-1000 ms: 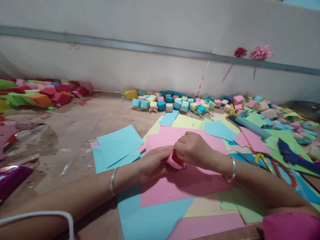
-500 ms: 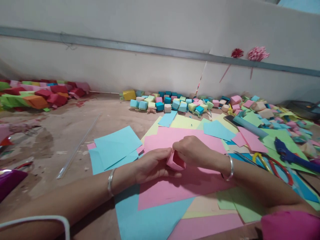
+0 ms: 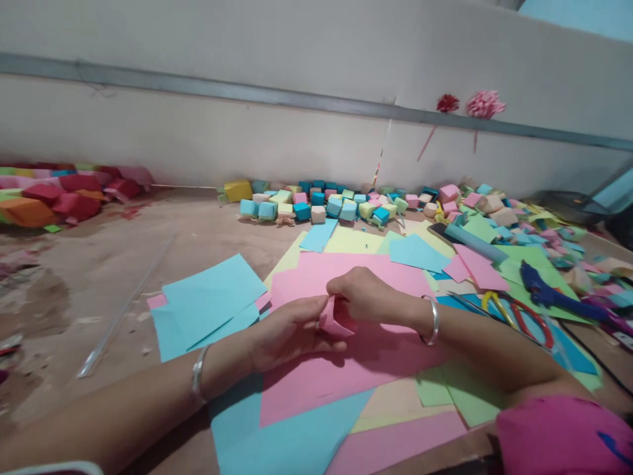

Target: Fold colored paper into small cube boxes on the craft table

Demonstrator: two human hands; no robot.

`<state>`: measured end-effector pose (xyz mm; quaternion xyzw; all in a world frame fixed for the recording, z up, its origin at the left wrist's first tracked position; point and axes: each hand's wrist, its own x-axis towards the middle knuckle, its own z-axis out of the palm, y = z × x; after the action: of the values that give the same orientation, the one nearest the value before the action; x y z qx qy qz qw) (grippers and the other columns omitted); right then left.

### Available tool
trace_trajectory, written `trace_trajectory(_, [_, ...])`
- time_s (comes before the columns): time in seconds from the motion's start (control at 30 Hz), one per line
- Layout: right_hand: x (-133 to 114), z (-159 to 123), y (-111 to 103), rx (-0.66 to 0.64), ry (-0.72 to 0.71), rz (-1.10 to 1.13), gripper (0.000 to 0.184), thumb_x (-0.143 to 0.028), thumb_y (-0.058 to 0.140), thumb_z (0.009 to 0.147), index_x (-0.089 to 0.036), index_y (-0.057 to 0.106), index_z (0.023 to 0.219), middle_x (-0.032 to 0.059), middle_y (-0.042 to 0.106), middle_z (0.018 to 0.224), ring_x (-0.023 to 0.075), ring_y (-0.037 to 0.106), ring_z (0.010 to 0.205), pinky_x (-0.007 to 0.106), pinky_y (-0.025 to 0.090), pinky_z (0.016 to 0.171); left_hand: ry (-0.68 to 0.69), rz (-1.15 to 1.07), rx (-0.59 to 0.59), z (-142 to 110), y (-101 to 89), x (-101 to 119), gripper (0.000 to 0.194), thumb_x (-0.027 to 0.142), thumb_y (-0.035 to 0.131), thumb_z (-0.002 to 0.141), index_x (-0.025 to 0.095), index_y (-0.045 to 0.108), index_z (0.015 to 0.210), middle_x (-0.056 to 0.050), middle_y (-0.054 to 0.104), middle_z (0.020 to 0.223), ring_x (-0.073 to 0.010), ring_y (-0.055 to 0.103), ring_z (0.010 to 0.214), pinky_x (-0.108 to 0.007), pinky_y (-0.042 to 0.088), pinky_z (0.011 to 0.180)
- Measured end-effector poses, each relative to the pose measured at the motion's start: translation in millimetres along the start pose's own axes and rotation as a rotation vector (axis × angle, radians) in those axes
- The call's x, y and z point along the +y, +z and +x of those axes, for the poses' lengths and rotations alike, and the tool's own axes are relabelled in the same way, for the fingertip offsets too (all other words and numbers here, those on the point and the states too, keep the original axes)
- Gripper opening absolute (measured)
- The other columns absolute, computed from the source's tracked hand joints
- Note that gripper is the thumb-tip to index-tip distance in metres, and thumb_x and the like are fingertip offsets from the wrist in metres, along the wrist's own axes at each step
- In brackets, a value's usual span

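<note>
Between my hands is a small pink paper box (image 3: 338, 323), its open side facing me. My left hand (image 3: 291, 332) grips it from the left, thumb on the upper edge and fingers below. My right hand (image 3: 363, 295) pinches its upper right edge; the fingertips are partly hidden inside or behind the paper. Under both hands lies a large pink sheet (image 3: 316, 389), on top of a blue sheet (image 3: 277, 435) and other coloured sheets.
Scissors with red and yellow handles (image 3: 537, 323) and a blue glue gun (image 3: 558, 290) lie at right. Small paper cubes (image 3: 318, 212) line the wall, with larger red and orange ones (image 3: 74, 198) at left. Blue sheets (image 3: 215, 293) and a clear stick (image 3: 123, 310) lie left of my hands.
The whole view has shifted, so everything sits a little further left. Both hands still hold the pink box, which appears slightly turned.
</note>
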<state>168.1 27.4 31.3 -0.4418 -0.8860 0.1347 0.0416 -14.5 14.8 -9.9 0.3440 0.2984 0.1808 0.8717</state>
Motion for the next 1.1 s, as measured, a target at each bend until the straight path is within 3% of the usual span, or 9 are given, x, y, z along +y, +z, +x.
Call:
trace_trajectory(0.17, [4.5,0.7,-5.1,-0.019,0.027,-0.019,0.009,-0.016,0.052,0.079,-0.016,0.06,0.075,0.0022,0.066,0.072,0.0105,0.047,0.059,0.023,0.024,0.052,0.039,0.005,0.075,0.9,2.0,3.9,0.026,0.031,0.062,0.088,0.012,0.07,0.103,-0.01,0.071,0.101,-0.0219,0.069,0.087,-0.038,0.054,0.088])
trace_trajectory(0.3, [4.2,1.1,-15.1,-0.05,0.056,-0.03,0.025,-0.034,0.046,0.09,-0.016,0.064,0.085,0.0061,0.068,0.079,0.0127,0.05,0.062,0.024,0.026,0.051,0.103,-0.003,0.202,3.5,0.0,8.6,0.024,0.028,0.058,0.09,0.014,0.068,0.106,-0.011,0.07,0.101,-0.0209,0.068,0.087,-0.035,0.056,0.083])
trace_trajectory(0.4, [2.5,2.4,-16.2,-0.067,0.105,-0.161,0.024,-0.022,0.045,0.089,-0.014,0.066,0.081,0.0092,0.07,0.078,0.0138,0.053,0.061,0.026,0.025,0.051,0.114,-0.013,0.23,5.3,-2.0,10.7,0.022,0.026,0.059,0.09,0.014,0.067,0.107,-0.011,0.07,0.102,-0.021,0.068,0.086,-0.034,0.057,0.083])
trace_trajectory(0.5, [0.5,3.0,-11.0,-0.05,0.095,-0.232,0.021,-0.013,0.049,0.081,-0.013,0.069,0.077,0.0101,0.071,0.076,0.0139,0.053,0.057,0.027,0.023,0.05,0.093,-0.041,0.21,5.1,-1.2,10.0,0.02,0.025,0.06,0.089,0.013,0.067,0.104,-0.009,0.07,0.098,-0.0191,0.069,0.084,-0.032,0.056,0.084])
trace_trajectory(0.63, [-1.8,2.2,-4.8,-0.024,0.07,-0.267,0.019,-0.013,0.052,0.078,-0.012,0.07,0.075,0.0111,0.071,0.071,0.0148,0.053,0.056,0.027,0.022,0.049,0.067,-0.094,0.171,4.4,2.1,8.6,0.018,0.024,0.058,0.09,0.012,0.066,0.101,-0.008,0.069,0.097,-0.0179,0.068,0.085,-0.032,0.054,0.088])
trace_trajectory(0.87, [-2.0,-1.0,-9.1,-0.008,0.096,-0.258,0.022,-0.017,0.049,0.083,-0.014,0.068,0.071,0.0092,0.069,0.069,0.0131,0.05,0.053,0.027,0.021,0.05,0.046,-0.134,0.142,3.8,-0.6,5.8,0.038,0.043,0.05,0.094,0.011,0.06,0.111,-0.014,0.069,0.101,-0.0227,0.069,0.082,-0.043,0.052,0.089])
trace_trajectory(0.97, [0.6,-3.4,-2.8,0.054,0.077,-0.196,0.02,-0.022,0.052,0.083,-0.015,0.066,0.071,0.0066,0.066,0.066,0.0127,0.049,0.054,0.026,0.02,0.051,0.039,-0.074,0.09,3.9,-2.7,0.9,0.033,0.04,0.053,0.092,0.012,0.062,0.106,-0.012,0.07,0.096,-0.0228,0.069,0.079,-0.045,0.051,0.089])
trace_trajectory(1.1, [6.3,-2.4,7.6,0.107,0.011,-0.081,0.021,-0.006,0.049,0.074,-0.016,0.061,0.06,0.0014,0.06,0.056,0.0106,0.043,0.052,0.024,0.024,0.052,0.019,-0.028,-0.007,5.2,-5.2,-5.0,0.037,0.042,0.052,0.091,0.009,0.065,0.104,-0.012,0.07,0.095,-0.0218,0.069,0.078,-0.045,0.048,0.091])
